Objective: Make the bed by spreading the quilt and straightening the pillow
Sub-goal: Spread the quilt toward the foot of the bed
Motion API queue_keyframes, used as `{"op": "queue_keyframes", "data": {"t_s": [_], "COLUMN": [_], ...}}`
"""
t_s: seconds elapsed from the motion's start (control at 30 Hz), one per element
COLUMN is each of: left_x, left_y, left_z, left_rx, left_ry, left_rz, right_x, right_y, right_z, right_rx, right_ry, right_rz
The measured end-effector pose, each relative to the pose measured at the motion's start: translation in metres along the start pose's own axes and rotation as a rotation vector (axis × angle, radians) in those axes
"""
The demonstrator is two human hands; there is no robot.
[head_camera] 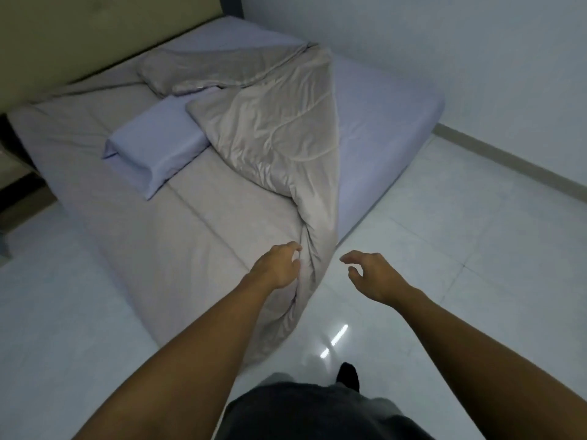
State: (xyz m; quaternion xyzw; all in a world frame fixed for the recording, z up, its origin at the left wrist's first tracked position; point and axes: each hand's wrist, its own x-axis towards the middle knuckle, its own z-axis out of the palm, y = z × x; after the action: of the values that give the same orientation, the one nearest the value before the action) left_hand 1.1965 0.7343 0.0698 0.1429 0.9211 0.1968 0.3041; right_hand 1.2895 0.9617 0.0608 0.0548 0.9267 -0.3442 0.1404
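A beige quilt [279, 134] lies bunched in a long crumpled strip from the head of the bed down to its near corner, where it hangs to the floor. My left hand [279, 265] touches the quilt's hanging corner with curled fingers; whether it grips the cloth is unclear. My right hand [371, 271] hovers open just right of that corner, holding nothing. A pale blue pillow [155, 147] lies askew in the middle of the mattress [381, 100], its far end tucked under the quilt.
The low bed stands in a room corner with a tan headboard [79, 33] at the back left and a white wall [444, 42] at the right. Glossy white floor tiles [444, 249] surround the near corner. A dark bedside unit [16, 185] stands at the left edge.
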Motion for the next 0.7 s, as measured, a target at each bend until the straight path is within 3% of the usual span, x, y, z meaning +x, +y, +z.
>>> {"op": "queue_keyframes", "data": {"t_s": [0.27,0.7], "left_x": [0.112,0.374], "left_y": [0.110,0.273], "left_z": [-0.026,-0.104], "left_rx": [-0.054,-0.104], "left_ry": [-0.031,-0.004], "left_rz": [0.013,0.059], "right_x": [0.071,0.273], "right_y": [0.081,0.192], "right_z": [-0.121,-0.314], "right_rx": [0.013,-0.084], "right_ry": [0.041,0.081], "right_rz": [0.024,0.050]}}
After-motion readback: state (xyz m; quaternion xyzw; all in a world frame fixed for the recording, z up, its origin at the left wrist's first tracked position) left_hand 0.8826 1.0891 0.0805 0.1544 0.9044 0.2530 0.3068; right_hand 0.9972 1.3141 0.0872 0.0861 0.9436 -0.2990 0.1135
